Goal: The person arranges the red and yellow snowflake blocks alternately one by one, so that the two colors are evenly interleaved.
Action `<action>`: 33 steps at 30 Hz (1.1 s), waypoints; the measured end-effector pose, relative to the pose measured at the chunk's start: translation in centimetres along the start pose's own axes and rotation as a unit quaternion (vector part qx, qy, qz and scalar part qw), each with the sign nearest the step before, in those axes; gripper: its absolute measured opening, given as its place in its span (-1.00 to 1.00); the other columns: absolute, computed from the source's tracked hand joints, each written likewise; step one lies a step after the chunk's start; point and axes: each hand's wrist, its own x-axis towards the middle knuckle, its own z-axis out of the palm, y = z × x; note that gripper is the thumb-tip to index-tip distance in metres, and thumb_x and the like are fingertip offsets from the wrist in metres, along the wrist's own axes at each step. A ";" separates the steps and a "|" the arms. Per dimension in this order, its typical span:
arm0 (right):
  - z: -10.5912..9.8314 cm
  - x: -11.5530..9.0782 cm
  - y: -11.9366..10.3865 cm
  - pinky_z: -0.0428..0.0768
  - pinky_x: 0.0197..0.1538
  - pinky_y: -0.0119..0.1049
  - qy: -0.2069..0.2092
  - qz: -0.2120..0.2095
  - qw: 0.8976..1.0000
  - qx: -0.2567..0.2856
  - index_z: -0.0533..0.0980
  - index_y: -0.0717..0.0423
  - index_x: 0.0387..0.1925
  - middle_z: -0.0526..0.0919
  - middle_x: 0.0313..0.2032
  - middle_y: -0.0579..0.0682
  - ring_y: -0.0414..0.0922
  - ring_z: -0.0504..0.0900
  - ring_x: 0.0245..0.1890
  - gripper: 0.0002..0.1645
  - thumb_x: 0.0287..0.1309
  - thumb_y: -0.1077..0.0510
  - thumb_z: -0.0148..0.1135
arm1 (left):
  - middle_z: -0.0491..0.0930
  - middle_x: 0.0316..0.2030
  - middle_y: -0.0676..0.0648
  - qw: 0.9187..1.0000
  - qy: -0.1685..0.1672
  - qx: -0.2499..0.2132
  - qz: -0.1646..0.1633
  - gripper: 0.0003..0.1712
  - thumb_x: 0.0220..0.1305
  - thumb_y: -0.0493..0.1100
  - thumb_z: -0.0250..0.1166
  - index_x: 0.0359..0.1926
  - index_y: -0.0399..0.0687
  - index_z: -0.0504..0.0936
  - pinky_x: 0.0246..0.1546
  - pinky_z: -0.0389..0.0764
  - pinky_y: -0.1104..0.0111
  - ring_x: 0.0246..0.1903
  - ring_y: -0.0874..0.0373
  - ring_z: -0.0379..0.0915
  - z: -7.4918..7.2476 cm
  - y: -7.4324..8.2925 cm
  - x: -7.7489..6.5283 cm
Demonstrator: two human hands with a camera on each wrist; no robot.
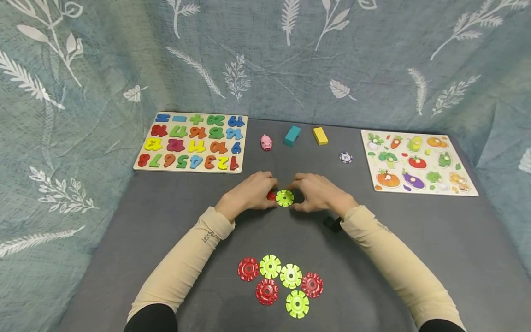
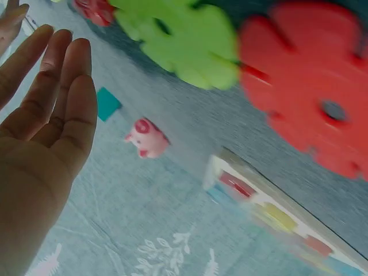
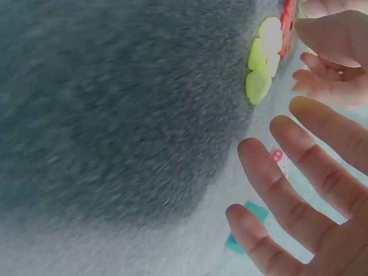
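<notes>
A yellow-green notched disc (image 1: 285, 198) lies between my two hands, with a red notched disc (image 1: 271, 195) partly hidden at its left. My left hand (image 1: 250, 191) is beside the red disc; in the left wrist view its fingers (image 2: 77, 109) are straight and its thumb is out of sight. That view shows a red disc (image 2: 310, 86) large and close, with a yellow-green disc (image 2: 178, 43) beside it. On the other side, my right hand (image 1: 318, 191) is near the yellow-green disc. Its fingers (image 3: 322, 178) are extended and spread, holding nothing.
Several loose red and yellow-green discs (image 1: 270, 266) lie at the front. Behind my hands are a pink pig (image 1: 266, 142), a teal block (image 1: 292, 136), a yellow block (image 1: 320, 136) and a poker chip (image 1: 345, 157). A number board (image 1: 166, 171) lies left, a vegetable board (image 1: 356, 189) right.
</notes>
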 end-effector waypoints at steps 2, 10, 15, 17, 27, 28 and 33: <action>0.1 -0.5 0.1 0.59 -0.12 -0.11 0.002 0.002 1.000 -0.003 0.60 0.02 0.05 0.61 -0.03 -0.01 -0.09 0.60 -0.18 -0.43 -0.01 -0.10 0.39 | 0.56 -0.05 -0.14 1.000 -0.005 0.002 0.011 -0.43 0.12 0.05 0.41 0.08 -0.17 0.60 0.00 0.52 0.20 -0.11 0.02 0.46 0.0 0.4 0.3; 0.3 -2.6 0.5 0.61 -0.10 -0.08 0.017 0.006 1.000 -0.009 0.61 0.00 0.03 0.62 -0.07 -0.05 -0.08 0.64 -0.19 -0.45 -0.03 -0.11 0.40 | 0.52 -0.01 -0.14 0.999 -0.026 0.013 0.014 -0.43 0.14 0.05 0.39 0.12 -0.13 0.59 0.05 0.52 0.21 -0.07 0.03 0.44 0.9 1.6 1.8; 0.3 -4.3 0.2 0.61 -0.16 -0.12 0.021 -0.015 0.999 -0.020 0.61 -0.01 0.02 0.63 -0.07 -0.06 -0.11 0.64 -0.27 -0.43 -0.05 -0.12 0.41 | 0.52 -0.01 -0.13 0.999 -0.033 0.028 0.012 -0.47 0.17 0.05 0.37 0.09 -0.13 0.61 0.04 0.53 0.21 -0.07 0.03 0.44 0.8 1.9 2.1; 0.5 -5.2 -0.1 0.61 -0.18 -0.12 0.024 -0.035 0.999 -0.028 0.62 -0.03 0.00 0.64 -0.08 -0.07 -0.12 0.64 -0.28 -0.45 -0.07 -0.12 0.41 | 0.52 -0.02 -0.13 0.999 -0.035 0.032 0.014 -0.49 0.18 0.03 0.37 0.08 -0.14 0.62 0.02 0.53 0.21 -0.08 0.02 0.45 0.7 2.0 2.2; 1.9 -9.4 -2.5 0.60 -0.20 -0.22 -0.030 -0.116 0.993 0.014 0.62 -0.10 -0.10 0.62 -0.18 -0.19 -0.25 0.62 -0.31 -0.53 -0.09 -0.15 0.40 | 0.54 -0.07 -0.15 0.999 -0.025 0.019 0.026 -0.53 0.19 -0.03 0.38 0.06 -0.18 0.63 0.03 0.53 0.21 -0.13 0.04 0.48 0.5 2.0 2.5; 2.1 -9.7 -2.9 0.60 -0.21 -0.24 -0.040 -0.120 0.992 0.018 0.61 -0.11 -0.11 0.62 -0.18 -0.21 -0.27 0.61 -0.32 -0.53 -0.10 -0.16 0.40 | 0.54 -0.07 -0.15 0.999 -0.025 0.017 0.025 -0.53 0.19 -0.03 0.38 0.06 -0.18 0.63 0.02 0.53 0.21 -0.13 0.04 0.49 0.6 2.0 2.5; 3.2 -11.1 -4.5 0.56 -0.35 -0.30 -0.079 -0.138 0.987 0.001 0.57 -0.15 -0.13 0.55 -0.21 -0.23 -0.31 0.50 -0.45 -0.47 -0.19 -0.23 0.42 | 0.55 -0.10 -0.15 1.000 -0.020 0.002 0.022 -0.53 0.17 -0.04 0.39 0.05 -0.19 0.62 0.00 0.54 0.20 -0.16 0.05 0.49 0.8 2.1 2.3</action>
